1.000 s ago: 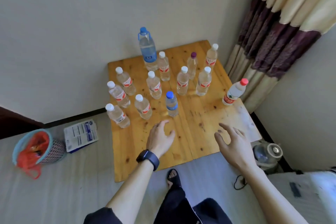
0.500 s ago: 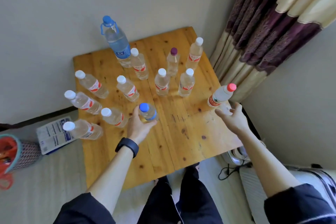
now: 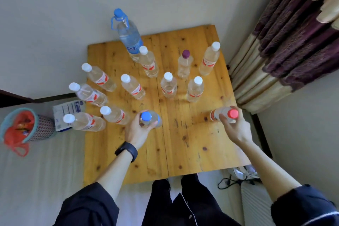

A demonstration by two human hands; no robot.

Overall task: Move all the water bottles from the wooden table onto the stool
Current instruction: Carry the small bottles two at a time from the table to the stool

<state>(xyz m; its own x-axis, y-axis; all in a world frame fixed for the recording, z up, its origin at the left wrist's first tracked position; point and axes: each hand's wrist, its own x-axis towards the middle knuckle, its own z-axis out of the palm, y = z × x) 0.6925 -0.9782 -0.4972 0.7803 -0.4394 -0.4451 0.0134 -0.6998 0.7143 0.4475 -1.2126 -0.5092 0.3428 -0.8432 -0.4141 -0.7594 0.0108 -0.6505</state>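
Surface: wooden top (image 3: 192, 148) in a wall corner, curtain (image 3: 284, 42) at its right edge; near half bare.
Left hand (image 3: 136, 130): curled round the blue-capped bottle (image 3: 148, 118), mid-surface.
Right hand (image 3: 233, 128): grips the red-capped bottle (image 3: 222, 113) by the right edge.
Other bottles (image 3: 168, 86): eleven standing across the far half.
Basket (image 3: 42, 126): on the floor at left, holding a red bag (image 3: 18, 130).
Unclear: whether either held bottle touches the surface.

On my feed I see a patterned basket (image 3: 43, 127) at the left holding a red bag (image 3: 19, 129), a white-and-blue printed packet (image 3: 68, 111) lying flat just beside it, cream-and-purple striped curtains (image 3: 286, 42) hanging at the right, and a black cable (image 3: 229, 182) trailing on the floor below them.
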